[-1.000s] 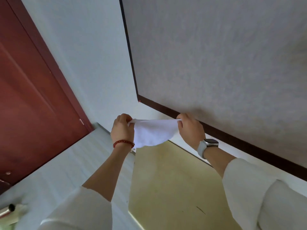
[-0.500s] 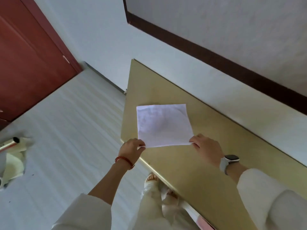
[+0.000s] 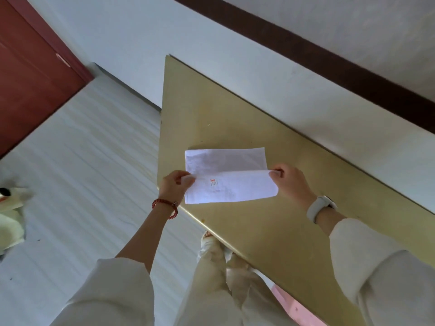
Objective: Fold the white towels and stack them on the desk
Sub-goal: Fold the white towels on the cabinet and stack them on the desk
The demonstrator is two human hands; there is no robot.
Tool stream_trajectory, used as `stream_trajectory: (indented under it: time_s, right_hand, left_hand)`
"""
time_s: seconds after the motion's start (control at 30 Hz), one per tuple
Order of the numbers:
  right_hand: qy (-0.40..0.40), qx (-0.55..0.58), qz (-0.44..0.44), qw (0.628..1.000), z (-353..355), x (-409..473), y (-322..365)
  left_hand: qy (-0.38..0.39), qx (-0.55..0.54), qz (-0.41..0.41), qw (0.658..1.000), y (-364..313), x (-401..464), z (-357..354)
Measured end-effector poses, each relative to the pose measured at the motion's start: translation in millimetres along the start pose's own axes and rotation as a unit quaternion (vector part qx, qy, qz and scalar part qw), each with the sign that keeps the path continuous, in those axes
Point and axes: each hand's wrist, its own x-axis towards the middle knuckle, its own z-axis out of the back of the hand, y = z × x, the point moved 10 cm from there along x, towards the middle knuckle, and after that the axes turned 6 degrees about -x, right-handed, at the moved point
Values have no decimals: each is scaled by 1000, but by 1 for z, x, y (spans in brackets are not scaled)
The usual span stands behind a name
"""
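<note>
1. Nearest, at 6 o'clock, stand the person's legs in pale trousers (image 3: 219, 285), with white sleeves on both arms.
2. The left hand (image 3: 173, 187), with a red bead bracelet (image 3: 164, 205) on its wrist, is at the left edge of the desk (image 3: 270, 231). Its thumb and fingers pinch the left corner of the white towel (image 3: 229, 176).
3. The right hand (image 3: 290, 182), at 3 o'clock from the towel, wears a pale watch (image 3: 320, 208). Its fingers are curled and pinch the right corner of the towel.
4. The towel lies on the yellowish desk near its left end. Its near half is lifted and turned over toward 12 o'clock, so a small red and blue mark (image 3: 213, 183) shows on the turned side. The far half lies flat on the desk.
5. At 9 o'clock there is the pale floor (image 3: 82, 161).
6. Farther, at 10 o'clock, there is a red-brown door (image 3: 30, 74); at 12 o'clock a white wall (image 3: 211, 43) with a dark band (image 3: 329, 67).
</note>
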Motion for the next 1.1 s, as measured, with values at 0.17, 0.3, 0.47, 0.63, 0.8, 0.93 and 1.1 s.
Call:
stream_trajectory:
  time_s: [0.17, 0.3, 0.47, 0.63, 0.8, 0.93, 1.1]
  right_hand:
    - [-59, 71, -36, 995, 1, 38, 9]
    - [-77, 87, -61, 991, -8, 61, 3]
    - [-75, 67, -72, 992, -23, 78, -6]
    - [-91, 43, -74, 992, -25, 88, -9]
    - [-91, -1, -69, 993, -28, 94, -10]
    - [-93, -8, -69, 993, -30, 95, -12]
    - [-94, -16, -69, 993, -31, 96, -12]
  left_hand:
    - [-26, -27, 17, 999, -4, 38, 2]
    - [-38, -23, 18, 999, -6, 63, 0]
    - [-35, 20, 11, 999, -3, 84, -7]
    - [-30, 63, -3, 998, -4, 92, -12]
    - [-30, 74, 4, 997, 0, 96, -16]
    - [-35, 113, -11, 993, -1, 98, -17]
    - [-54, 114, 15, 992, 2, 101, -15]
